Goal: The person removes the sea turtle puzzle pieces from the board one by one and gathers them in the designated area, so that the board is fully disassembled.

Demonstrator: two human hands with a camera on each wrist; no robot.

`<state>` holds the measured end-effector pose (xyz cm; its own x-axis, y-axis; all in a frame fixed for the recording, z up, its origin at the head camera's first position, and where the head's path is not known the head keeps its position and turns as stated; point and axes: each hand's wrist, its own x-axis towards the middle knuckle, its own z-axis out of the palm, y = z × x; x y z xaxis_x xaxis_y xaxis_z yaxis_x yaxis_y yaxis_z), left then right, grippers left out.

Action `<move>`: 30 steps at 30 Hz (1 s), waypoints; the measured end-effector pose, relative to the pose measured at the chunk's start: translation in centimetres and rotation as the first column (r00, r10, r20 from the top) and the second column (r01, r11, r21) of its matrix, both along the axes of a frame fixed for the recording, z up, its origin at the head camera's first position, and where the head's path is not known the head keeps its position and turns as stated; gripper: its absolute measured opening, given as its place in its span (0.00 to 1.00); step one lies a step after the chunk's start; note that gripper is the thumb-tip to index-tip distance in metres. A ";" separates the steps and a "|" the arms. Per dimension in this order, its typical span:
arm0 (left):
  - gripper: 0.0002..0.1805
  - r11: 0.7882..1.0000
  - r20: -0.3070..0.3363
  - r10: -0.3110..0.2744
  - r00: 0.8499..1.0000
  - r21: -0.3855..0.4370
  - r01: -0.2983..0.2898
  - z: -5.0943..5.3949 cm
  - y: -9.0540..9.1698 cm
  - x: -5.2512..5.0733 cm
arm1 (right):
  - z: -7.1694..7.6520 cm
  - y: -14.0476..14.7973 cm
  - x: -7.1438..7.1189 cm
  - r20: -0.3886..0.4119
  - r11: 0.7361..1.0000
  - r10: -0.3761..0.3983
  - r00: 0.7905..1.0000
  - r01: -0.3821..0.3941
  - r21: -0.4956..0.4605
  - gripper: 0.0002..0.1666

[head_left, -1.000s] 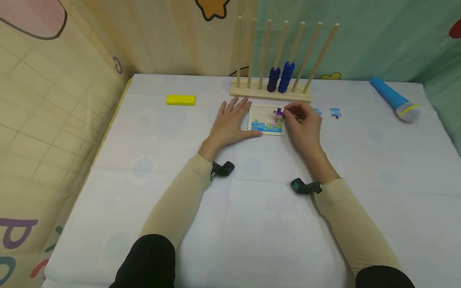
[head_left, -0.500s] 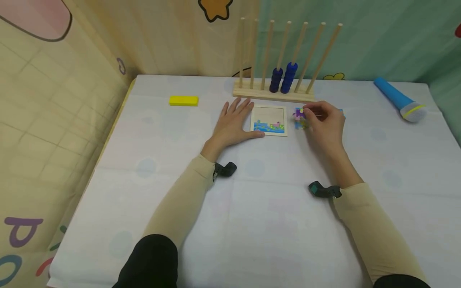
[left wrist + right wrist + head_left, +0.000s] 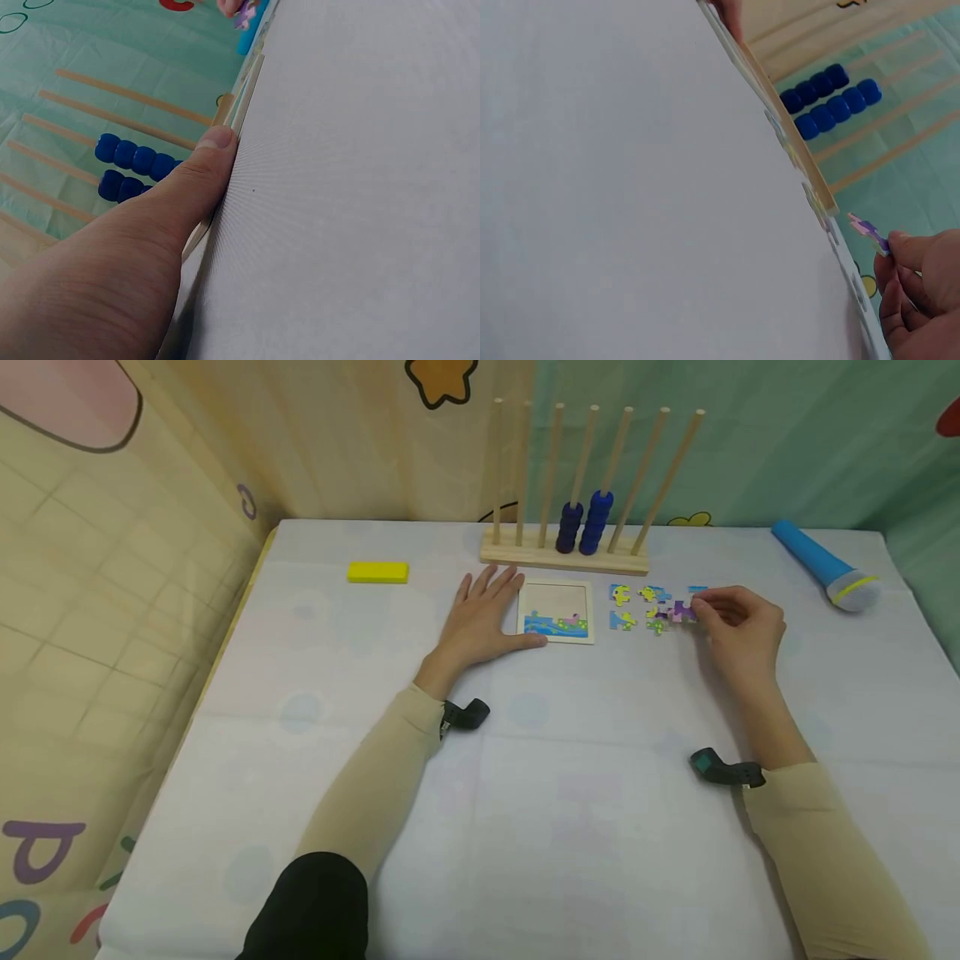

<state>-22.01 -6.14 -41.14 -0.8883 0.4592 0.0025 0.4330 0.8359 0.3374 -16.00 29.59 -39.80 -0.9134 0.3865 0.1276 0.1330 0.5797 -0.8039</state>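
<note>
My right hand (image 3: pixel 742 631) pinches a purple and pink jigsaw piece (image 3: pixel 681 612) between thumb and fingertips. In the right wrist view this puzzle piece (image 3: pixel 870 232) is held up off the white tabletop. Several loose pieces (image 3: pixel 620 594) in yellow, blue and green lie just left of that hand, some partly hidden by it. My left hand (image 3: pixel 480 622) rests spread at the left side of a wooden puzzle tray (image 3: pixel 555 582), its thumb along the lower edge. The tray's lower part carries fitted blue, green and pink pieces (image 3: pixel 557 625); its upper part shows bare wood.
Behind the tray stands a wooden peg rack (image 3: pixel 562 558) with dark blue beads (image 3: pixel 597 522) on two of its rods. A yellow block (image 3: pixel 378 572) lies at the back left, a blue toy microphone (image 3: pixel 825 566) at the back right. Printed curtains hang behind the table.
My right hand has moved rightward from over the tray, carrying the purple puzzle piece past the loose pieces. The left hand has stayed at the tray.
</note>
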 end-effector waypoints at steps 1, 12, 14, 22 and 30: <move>0.61 1.000 0.000 -0.001 1.000 0.002 0.001 0.0 0.0 0.0 | 0.0 0.4 0.2 0.008 1.000 -0.009 1.000 0.009 0.006 0.21; 0.62 1.000 0.008 0.007 1.000 -0.011 -0.007 0.1 0.2 0.0 | -0.5 2.8 0.8 0.028 0.995 -0.019 0.999 0.016 0.100 0.24; 0.62 1.000 0.008 0.001 1.000 -0.009 -0.001 0.2 0.2 0.0 | -0.6 2.9 0.7 0.027 0.992 -0.027 0.999 0.023 0.124 0.24; 0.62 1.000 0.009 0.004 1.000 -0.018 -0.004 0.2 0.0 -0.3 | -1.3 2.2 0.7 -0.041 0.987 -0.033 0.999 0.038 0.154 0.25; 0.62 1.000 0.007 0.000 1.000 -0.010 0.000 -0.1 0.0 -0.4 | -1.7 2.1 1.0 -0.069 0.986 0.002 0.998 0.010 0.169 0.21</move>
